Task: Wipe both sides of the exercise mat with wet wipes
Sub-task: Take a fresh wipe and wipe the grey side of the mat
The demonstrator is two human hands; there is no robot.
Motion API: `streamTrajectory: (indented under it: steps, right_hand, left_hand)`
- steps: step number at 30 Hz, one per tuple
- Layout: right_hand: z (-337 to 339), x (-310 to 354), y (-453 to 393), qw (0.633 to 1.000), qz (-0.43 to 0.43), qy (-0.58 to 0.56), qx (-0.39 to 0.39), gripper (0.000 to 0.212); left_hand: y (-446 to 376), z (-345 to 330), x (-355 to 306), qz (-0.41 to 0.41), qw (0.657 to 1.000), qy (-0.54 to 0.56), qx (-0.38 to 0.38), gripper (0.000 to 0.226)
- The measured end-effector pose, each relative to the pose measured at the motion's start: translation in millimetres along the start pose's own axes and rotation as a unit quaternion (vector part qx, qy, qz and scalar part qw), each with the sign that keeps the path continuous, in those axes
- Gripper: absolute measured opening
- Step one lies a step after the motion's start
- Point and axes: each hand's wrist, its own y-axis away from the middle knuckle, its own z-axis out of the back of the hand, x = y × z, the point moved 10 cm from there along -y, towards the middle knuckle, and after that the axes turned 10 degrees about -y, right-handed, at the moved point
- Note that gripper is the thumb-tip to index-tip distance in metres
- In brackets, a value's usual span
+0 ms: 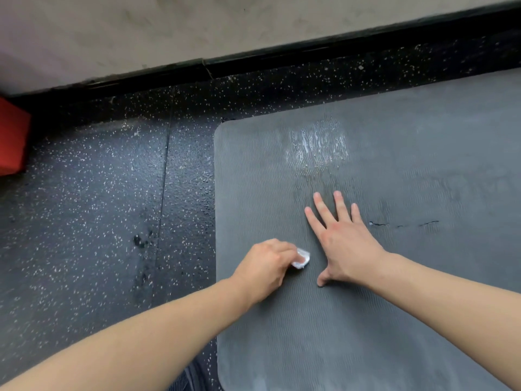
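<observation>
A grey ribbed exercise mat (394, 306) lies flat on the floor and fills the right half of the view. My left hand (265, 263) is closed on a small crumpled white wet wipe (301, 258), pressed against the mat near its left edge. Just to its right, my right hand (342, 241) rests flat on the mat with fingers spread and nothing in it. A shiny wet patch (317, 143) glistens on the mat beyond my fingertips. A thin tear (403, 223) runs across the mat to the right of my right hand.
Black rubber flooring with white speckles (98, 221) lies left of and behind the mat. A pale wall with a dark baseboard (225, 63) runs along the back. A red box (12, 136) sits at the far left edge.
</observation>
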Motion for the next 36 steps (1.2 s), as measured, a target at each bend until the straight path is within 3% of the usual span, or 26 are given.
streamTrajectory:
  steps: [3, 6, 9, 13, 18, 20, 22, 25, 28, 31, 36]
  right_hand:
    - [-0.9, -1.6, 0.9, 1.0, -0.007, -0.006, -0.01, 0.16]
    - [-8.1, 1.4, 14.2, 1.0, -0.005, -0.023, -0.013, 0.154]
    - [-31.9, 11.2, 39.9, 0.999, -0.009, -0.034, 0.006, 0.157]
    - [-63.1, 22.3, 63.9, 1.0, 0.005, -0.009, 0.018, 0.16]
    - [-75.8, 23.4, 64.1, 1.0, 0.007, 0.016, 0.011, 0.16]
    - [-76.3, 23.5, 63.7, 1.0, 0.008, 0.013, 0.007, 0.158]
    - [-77.5, 26.4, 69.2, 1.0, 0.022, 0.004, 0.0, 0.155]
    - [-90.9, 38.5, 90.7, 0.997, 0.073, -0.002, 0.006, 0.153]
    - [-110.9, 46.8, 114.1, 0.994, 0.113, 0.001, 0.013, 0.155]
    - [-124.4, 48.3, 126.2, 0.99, 0.138, 0.005, 0.003, 0.157]
    - [-137.5, 53.2, 139.6, 0.985, 0.175, 0.0, -0.009, 0.142]
  left_hand:
    - [5.5, -0.5, 2.2, 0.041, 0.998, 0.049, 0.001, 0.027]
    - [1.6, 22.7, 27.1, 0.184, 0.97, 0.144, -0.061, 0.022]
    - [8.2, 30.7, 30.9, 0.248, 0.958, 0.101, -0.102, 0.023]
    - [20.8, 5.1, -12.8, 0.164, 0.985, 0.023, -0.039, 0.026]
    - [71.9, -30.9, -69.8, 0.005, 0.999, 0.033, 0.028, 0.033]
    - [83.4, -38.1, -80.4, -0.013, 0.997, 0.053, 0.06, 0.032]
    - [79.4, -32.4, -72.5, 0.04, 0.992, 0.106, 0.058, 0.026]
    - [74.2, -12.4, -41.9, 0.191, 0.963, 0.187, -0.007, 0.025]
    - [79.0, -4.5, -35.4, 0.242, 0.959, 0.138, -0.051, 0.027]
    - [89.3, -25.7, -64.4, 0.172, 0.98, 0.094, 0.021, 0.023]
    - [135.7, -61.6, -128.8, -0.024, 0.99, 0.088, 0.111, 0.031]
